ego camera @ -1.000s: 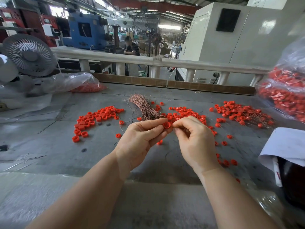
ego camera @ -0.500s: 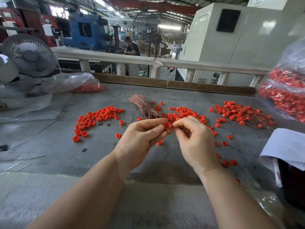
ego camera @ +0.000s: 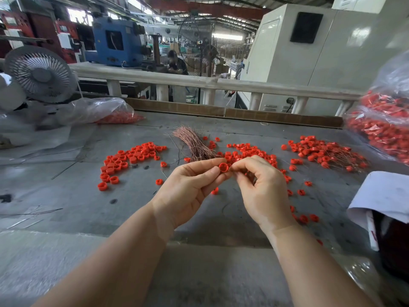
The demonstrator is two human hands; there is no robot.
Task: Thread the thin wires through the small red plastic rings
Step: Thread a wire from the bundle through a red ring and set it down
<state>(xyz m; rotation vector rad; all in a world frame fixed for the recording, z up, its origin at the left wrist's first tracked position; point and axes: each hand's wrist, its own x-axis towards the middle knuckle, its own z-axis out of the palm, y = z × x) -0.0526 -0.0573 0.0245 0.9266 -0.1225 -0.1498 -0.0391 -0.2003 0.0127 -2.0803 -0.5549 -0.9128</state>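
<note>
small red plastic ring [ego camera: 223, 167], being pinched by left hand [ego camera: 188, 191]; right hand [ego camera: 263, 191] pinching at it, wire unseen; threading underway, needing steady aim next.

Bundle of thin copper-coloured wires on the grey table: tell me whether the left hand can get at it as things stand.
Probably yes. The bundle of thin copper-coloured wires lies just beyond the left hand with nothing between them, but that hand is pinching a small red plastic ring, so it would have to free its fingers first.
</note>
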